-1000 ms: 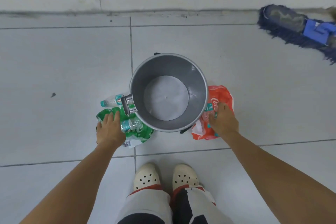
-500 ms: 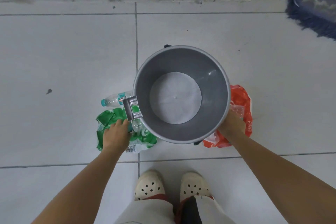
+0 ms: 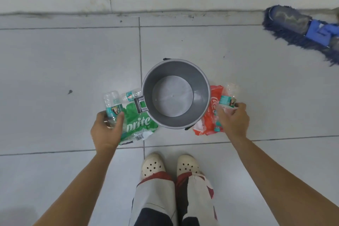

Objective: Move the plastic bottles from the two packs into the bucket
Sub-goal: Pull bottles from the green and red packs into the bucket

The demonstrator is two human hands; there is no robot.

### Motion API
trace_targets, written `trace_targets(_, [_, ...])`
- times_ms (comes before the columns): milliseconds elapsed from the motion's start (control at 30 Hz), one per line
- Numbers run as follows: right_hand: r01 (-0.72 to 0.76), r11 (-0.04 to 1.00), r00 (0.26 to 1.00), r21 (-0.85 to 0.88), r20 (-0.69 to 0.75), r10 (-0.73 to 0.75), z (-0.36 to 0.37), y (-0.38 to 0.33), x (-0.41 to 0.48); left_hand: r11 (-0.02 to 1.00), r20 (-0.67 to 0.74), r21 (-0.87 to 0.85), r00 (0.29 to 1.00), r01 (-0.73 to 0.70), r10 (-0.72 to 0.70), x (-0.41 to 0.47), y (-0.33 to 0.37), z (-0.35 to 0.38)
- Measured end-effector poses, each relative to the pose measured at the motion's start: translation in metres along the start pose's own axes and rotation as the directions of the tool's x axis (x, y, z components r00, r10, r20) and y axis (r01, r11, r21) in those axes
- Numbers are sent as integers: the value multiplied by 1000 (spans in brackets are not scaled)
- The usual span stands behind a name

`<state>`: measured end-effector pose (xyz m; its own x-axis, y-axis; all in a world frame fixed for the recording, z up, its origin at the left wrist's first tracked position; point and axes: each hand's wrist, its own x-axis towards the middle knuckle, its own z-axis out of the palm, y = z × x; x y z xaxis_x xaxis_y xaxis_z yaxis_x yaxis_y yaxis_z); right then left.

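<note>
Gripping 1 clear bottle (image 3: 112, 108) (teal-labelled) is the left hand (image 3: 107, 130); the right hand (image 3: 233, 120) grips another bottle (image 3: 227, 100).

White lettering reading "prite" shows on the green pack (image 3: 136, 122), above a barcode whose digits are too small to read. White script on the red pack (image 3: 213, 108) is partly hidden and illegible. Bottle labels are unreadable.

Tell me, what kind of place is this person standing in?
Probably a plain indoor utility or cleaning area, though that is a guess. The floor is large pale tiles meeting a bare wall, a blue dust mop lies by that wall, and a grey bucket stands on the tiles.
</note>
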<state>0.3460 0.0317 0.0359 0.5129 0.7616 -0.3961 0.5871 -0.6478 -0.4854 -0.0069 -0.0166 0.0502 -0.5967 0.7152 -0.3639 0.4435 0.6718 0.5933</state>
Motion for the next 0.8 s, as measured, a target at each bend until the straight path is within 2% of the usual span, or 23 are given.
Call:
trace_targets(167, [150,984,987,99,42,-154,-23,-58,-29,994,123,-87,989,-70,80,-36,69,2])
trace_targets(267, [238,966,965,96,87,-246,-24,-79,-40,992,159,-96,983,-79,93,-45,95,12])
trace_targets(367, [309,951,945,18,105,-309,-27,-85,-48,994,161,-69,982,-89,99,-48,105,16])
trace_targets(567, [352,928,935,-118,74,-346,-40,-61,-49,993,84,84,994,-81,74,-43,90,4])
trace_targets(800, [286,943,958,-170,75,-277,-34,-32,-35,971,57,219,995,-98,88,-31,53,-3])
